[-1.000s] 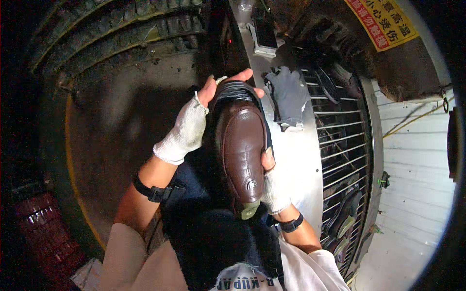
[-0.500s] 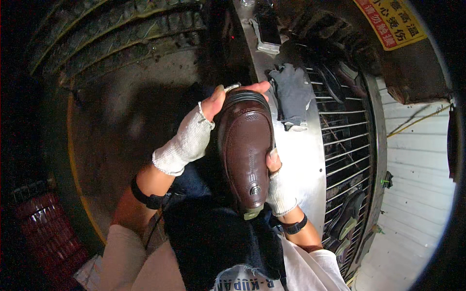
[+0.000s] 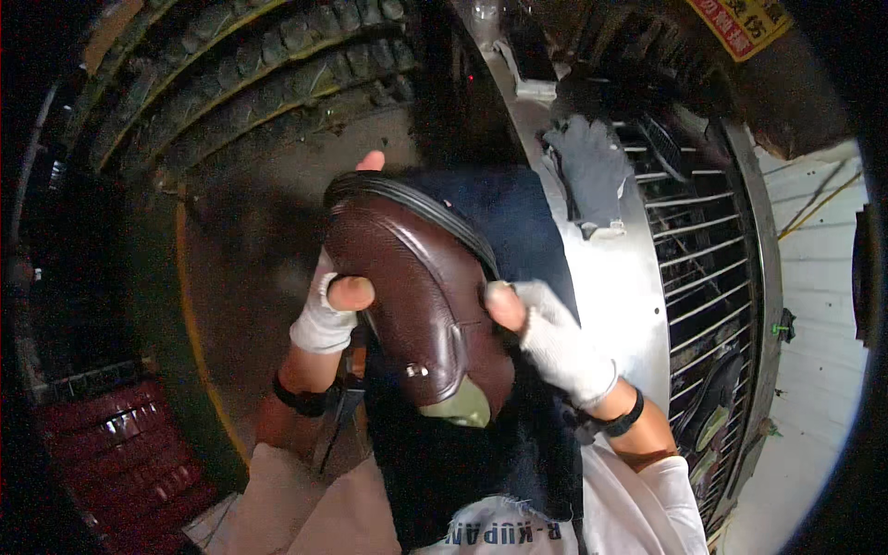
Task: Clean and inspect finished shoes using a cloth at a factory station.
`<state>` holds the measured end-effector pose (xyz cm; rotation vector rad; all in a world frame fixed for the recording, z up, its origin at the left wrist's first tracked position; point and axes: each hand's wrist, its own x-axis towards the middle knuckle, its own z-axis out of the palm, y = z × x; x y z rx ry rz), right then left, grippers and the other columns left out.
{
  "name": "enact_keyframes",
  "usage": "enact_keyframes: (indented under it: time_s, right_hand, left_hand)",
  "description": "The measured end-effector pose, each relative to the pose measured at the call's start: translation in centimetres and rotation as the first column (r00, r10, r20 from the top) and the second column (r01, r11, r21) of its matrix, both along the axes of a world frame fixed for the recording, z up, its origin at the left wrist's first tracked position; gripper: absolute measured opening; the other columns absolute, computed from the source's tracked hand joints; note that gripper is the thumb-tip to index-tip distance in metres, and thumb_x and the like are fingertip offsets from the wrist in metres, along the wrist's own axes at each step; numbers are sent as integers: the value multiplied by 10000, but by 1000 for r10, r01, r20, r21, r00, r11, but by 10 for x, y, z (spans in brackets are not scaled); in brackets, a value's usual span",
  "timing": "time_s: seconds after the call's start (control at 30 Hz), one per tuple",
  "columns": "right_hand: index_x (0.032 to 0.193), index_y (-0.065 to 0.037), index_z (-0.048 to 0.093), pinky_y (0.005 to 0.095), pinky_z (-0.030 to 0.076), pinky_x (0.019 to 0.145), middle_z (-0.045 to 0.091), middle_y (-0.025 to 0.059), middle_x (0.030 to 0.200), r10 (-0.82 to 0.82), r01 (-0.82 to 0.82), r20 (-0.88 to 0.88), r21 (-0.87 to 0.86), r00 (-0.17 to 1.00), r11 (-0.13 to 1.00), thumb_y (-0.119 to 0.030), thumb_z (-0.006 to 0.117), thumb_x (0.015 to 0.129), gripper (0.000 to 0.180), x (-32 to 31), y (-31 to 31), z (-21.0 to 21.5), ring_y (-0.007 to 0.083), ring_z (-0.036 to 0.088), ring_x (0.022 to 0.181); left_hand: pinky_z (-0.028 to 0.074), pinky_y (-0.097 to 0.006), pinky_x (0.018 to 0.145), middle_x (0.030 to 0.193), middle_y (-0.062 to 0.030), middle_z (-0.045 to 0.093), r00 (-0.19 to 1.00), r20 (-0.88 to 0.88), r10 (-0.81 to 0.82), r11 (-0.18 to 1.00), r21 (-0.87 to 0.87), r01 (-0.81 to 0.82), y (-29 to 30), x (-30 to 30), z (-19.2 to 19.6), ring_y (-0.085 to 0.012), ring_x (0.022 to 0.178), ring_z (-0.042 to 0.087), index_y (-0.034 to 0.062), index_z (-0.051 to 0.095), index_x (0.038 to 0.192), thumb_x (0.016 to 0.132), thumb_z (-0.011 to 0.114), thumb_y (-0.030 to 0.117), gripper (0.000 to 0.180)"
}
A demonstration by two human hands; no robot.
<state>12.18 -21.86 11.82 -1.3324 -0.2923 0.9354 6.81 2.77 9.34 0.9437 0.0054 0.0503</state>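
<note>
Between my two hands is a brown leather shoe [image 3: 398, 268] with a black sole edge along its far side. A pale green piece, apparently a shoe last [image 3: 462, 404], shows at its opening, which points toward me. My left hand [image 3: 338, 301], in a white fingerless glove, grips the shoe's left side, thumb on the leather and a fingertip showing past the sole. On the right side my right hand [image 3: 546, 338], gloved alike, has its thumb at the sole edge; its other fingers are hidden behind the shoe. A dark apron [image 3: 527, 222] lies behind and below the shoe.
A metal ledge [image 3: 620, 314] runs along my right, with a grey glove [image 3: 592, 171] on it. Beyond it is a barred rack [image 3: 698, 268] with dark shoes [image 3: 712, 398] on it. Shelves of shoe-like shapes [image 3: 277, 65] stand far left; a dark red slatted stack [image 3: 111, 435] sits lower left.
The shoe has turned from nearly upright to tilted, its toe now further left and its side showing. My left hand moved from the toe down to the left side.
</note>
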Motion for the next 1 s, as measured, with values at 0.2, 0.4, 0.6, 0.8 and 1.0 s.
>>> enact_keyframes:
  time_s: [0.2, 0.4, 0.6, 0.8, 1.0]
  right_hand:
    - [904, -24, 646, 302, 457, 668, 608, 48, 760, -160, 335, 829, -35, 536, 941, -205, 856, 886, 278, 4, -24, -34, 96, 568, 735]
    - [1342, -20, 637, 309, 488, 715, 620, 57, 832, -184, 152, 553, 102, 813, 983, -148, 705, 958, 411, -12, -25, -44, 151, 627, 765]
    - [1510, -50, 543, 381, 514, 689, 666, 113, 865, 78, 75, 684, -190, 725, 979, -177, 608, 990, 540, 2, -71, -26, 281, 648, 684]
    - [1670, -99, 268, 407, 464, 1131, 523, 123, 1562, -433, 321, 655, 292, 620, 901, -346, 849, 870, 1019, 61, -30, 38, 247, 550, 1396]
    - [1193, -30, 747, 452, 383, 1173, 698, 183, 1320, 107, 0, 762, -139, 639, 990, -429, 763, 831, 538, 58, -31, 65, 320, 627, 1280]
  left_hand:
    - [497, -586, 1116, 1519, -330, 486, 997, -29, -75, 985, -160, 69, -14, -12, -41, -435, 1346, 575, 189, 65, 1697, 546, 1041, 454, 1533]
    - [536, -652, 1046, 1532, -303, 481, 998, 7, -60, 945, -323, 59, -29, -11, -68, -492, 1327, 567, 344, 225, 1640, 689, 980, 380, 1215]
    - [579, -513, 1005, 1333, -228, 638, 994, 6, -106, 985, -133, 106, -36, 6, -44, -354, 1185, 670, 65, 446, 1486, 678, 949, 425, 1018]
    - [551, -396, 1032, 1267, -161, 686, 985, 4, -173, 966, 197, 168, -75, 36, 24, -268, 1150, 698, -16, 512, 1398, 725, 926, 330, 863]
    - [608, -455, 891, 1154, -242, 736, 969, 174, -176, 525, 849, -58, -83, 24, 37, -435, 1057, 739, 51, 410, 1505, 803, 871, 376, 901]
